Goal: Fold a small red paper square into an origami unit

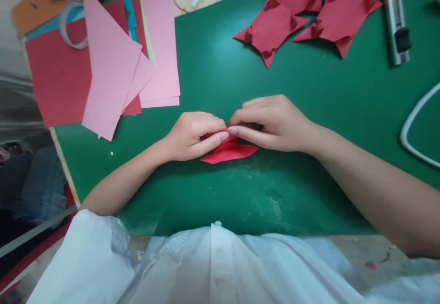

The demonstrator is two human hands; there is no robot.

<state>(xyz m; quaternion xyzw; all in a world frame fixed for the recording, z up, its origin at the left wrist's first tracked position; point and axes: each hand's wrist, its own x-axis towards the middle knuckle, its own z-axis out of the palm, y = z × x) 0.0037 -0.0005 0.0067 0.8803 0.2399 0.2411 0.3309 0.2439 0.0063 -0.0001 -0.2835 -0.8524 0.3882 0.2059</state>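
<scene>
Red folded paper (229, 152) — pinched by left hand (190, 135) and right hand (271, 123) — on green mat (240, 74).

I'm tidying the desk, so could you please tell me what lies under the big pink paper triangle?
The pink paper triangle overlaps a red paper sheet and pale pink rectangular sheets. Whatever lies directly beneath it is covered.

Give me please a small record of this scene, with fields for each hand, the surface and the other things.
left hand: pinches the red folded paper
right hand: pinches the same paper, fingertips meeting the left
surface: green mat
far side: two folded red pieces
left side: pink sheets over a red sheet, tape ring
right side: metal cutter, white cord
</scene>
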